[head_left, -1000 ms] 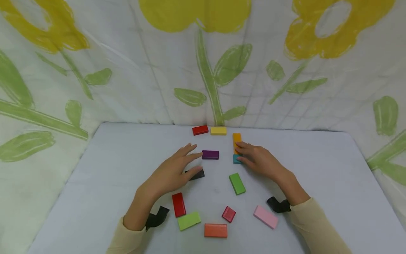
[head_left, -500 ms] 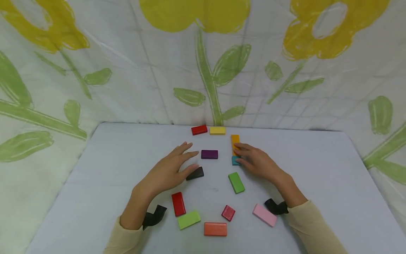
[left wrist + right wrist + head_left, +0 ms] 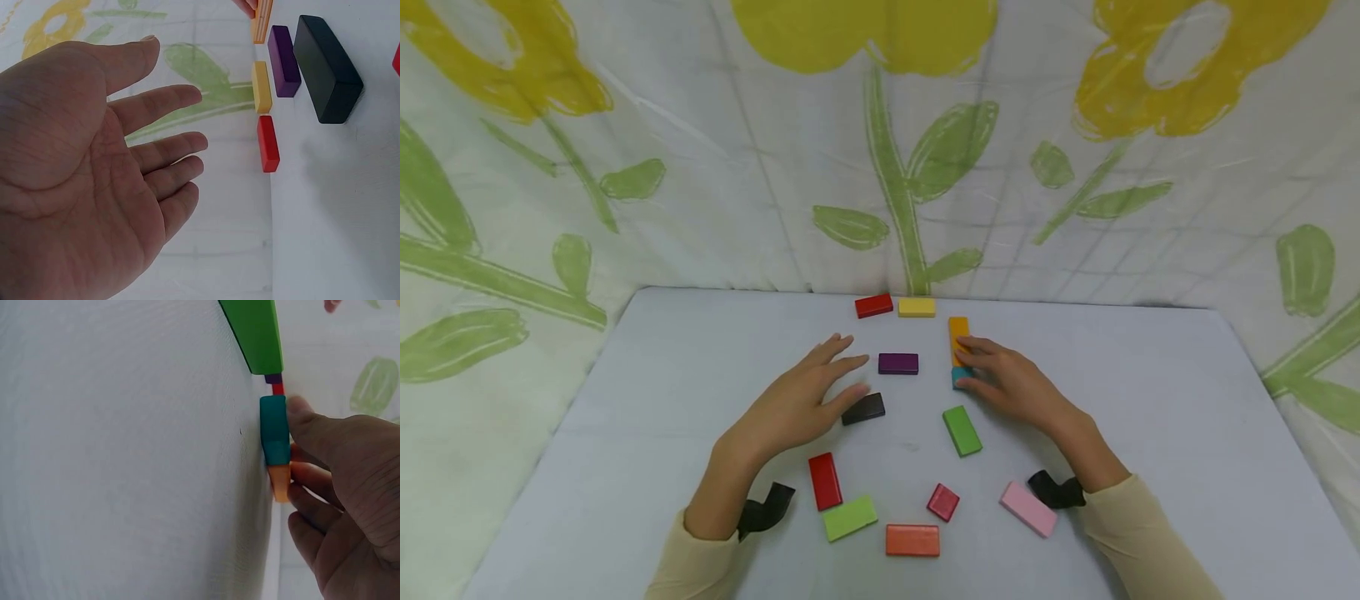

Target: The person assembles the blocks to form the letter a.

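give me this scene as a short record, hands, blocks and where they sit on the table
surface: white table
left hand: open, holding nothing, near the black block and purple block
right hand: thumb at the teal block, fingers at the orange block
teal and orange: end to end
far edge: far red block, yellow block
middle: green block
near side: near red block, lime block, small crimson block, coral block, pink block

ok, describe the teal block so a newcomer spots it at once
On the white table, find the right hand. The teal block lies there, just on the person's side of the orange block. No other block in view is teal.
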Motion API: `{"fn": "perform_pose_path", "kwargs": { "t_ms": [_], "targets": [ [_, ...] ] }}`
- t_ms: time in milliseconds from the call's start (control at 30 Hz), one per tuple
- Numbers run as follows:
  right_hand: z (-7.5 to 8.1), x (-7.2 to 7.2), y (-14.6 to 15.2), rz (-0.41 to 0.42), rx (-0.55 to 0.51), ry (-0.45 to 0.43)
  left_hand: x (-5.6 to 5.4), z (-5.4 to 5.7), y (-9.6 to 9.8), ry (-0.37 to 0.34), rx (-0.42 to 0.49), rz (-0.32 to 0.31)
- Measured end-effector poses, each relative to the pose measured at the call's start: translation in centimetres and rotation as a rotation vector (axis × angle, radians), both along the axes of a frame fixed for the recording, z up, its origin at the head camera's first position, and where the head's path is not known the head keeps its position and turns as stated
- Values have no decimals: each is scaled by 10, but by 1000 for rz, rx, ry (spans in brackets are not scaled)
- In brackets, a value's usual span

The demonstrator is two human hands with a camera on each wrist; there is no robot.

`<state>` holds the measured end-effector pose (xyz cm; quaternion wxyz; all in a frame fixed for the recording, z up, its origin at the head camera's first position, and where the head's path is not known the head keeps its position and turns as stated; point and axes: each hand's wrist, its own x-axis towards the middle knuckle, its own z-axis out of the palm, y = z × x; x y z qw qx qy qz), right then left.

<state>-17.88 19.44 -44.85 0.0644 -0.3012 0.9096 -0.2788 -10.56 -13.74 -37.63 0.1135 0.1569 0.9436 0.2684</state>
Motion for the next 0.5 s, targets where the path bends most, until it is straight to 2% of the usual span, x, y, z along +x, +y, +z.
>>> {"fn": "perform_pose_path", "kwargs": {
  "t_ms": [500],
  "targets": [
    [-1,3,1,-18,-18,-14,-3,-6,2,-36,-2,-22]
  ]
}}
